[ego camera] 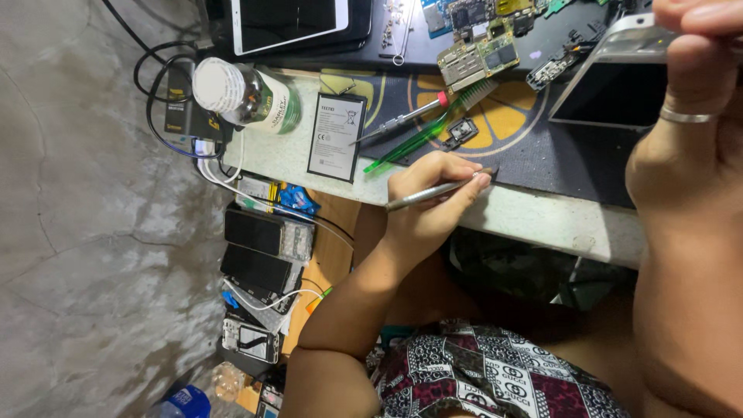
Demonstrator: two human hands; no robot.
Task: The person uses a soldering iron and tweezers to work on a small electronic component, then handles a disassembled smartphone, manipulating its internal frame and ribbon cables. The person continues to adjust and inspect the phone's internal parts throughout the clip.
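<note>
My left hand rests on the pale edge of the work table and grips a thin metal tool, like tweezers, pointing along that edge. My right hand, with a ring on one finger, is close to the camera and holds a silver-framed phone with a dark screen, lifted over the dark mat with an orange citrus print. A small black part lies on the mat just beyond my left hand.
A flat phone battery, a green brush, a red-tipped screwdriver, a capped bottle on its side, circuit boards and a tablet lie on the table. Several phones and cables sit on a lower shelf.
</note>
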